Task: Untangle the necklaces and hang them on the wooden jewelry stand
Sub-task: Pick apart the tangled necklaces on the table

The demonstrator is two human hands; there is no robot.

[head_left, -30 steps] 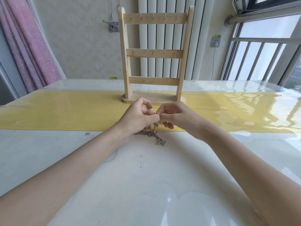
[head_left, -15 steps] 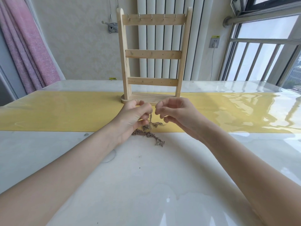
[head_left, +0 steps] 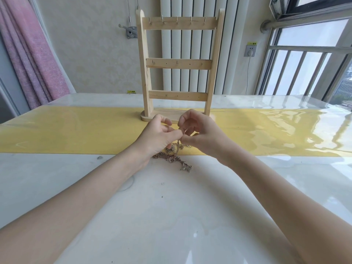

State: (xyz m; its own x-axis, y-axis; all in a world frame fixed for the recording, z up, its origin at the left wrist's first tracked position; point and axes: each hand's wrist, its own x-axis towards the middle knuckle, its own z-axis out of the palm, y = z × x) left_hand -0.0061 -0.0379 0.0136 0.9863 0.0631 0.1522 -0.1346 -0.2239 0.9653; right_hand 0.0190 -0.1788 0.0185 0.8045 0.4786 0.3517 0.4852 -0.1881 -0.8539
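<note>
Pinching with both hands, right over the tangle. Left hand (head_left: 156,135), fingers curled, thumb and forefinger nipping a thin strand that is running down to the heap. Right hand (head_left: 198,130) doing likewise, fingertips closed on a fine pale bit of chain at about 3 o'clock of the left thumb, the two grips nearly touching. Holding nothing else in either grip.

Judging the step: still untangling, nowhere near hanging. Teasing one strand up out of the knot while the bulk is lying slack below. Next move probably calling for a slow drawing apart of the two pinches, feeling for where the strand is snagging, not tugging, since fine links could cinch tighter or snap.

Necklaces (head_left: 172,157) sitting in a bunched, knobbly clump of dull gold and bronze links at 6 o'clock of the hands, straddling the near edge of the yellow runner (head_left: 76,134), a little tail of charms trailing toward 5 o'clock. Count of chains impossible to tell.

Wooden jewelry stand (head_left: 179,63) standing upright at 12 o'clock, just beyond the knuckles: pale raw pine, two posts, three flat rails, small metal hooks showing plainest along the top one, all hanging bare. Desk (head_left: 171,216) gleaming glossy and pale, seemingly under a clear film, throwing window glare over at 3 o'clock.
</note>
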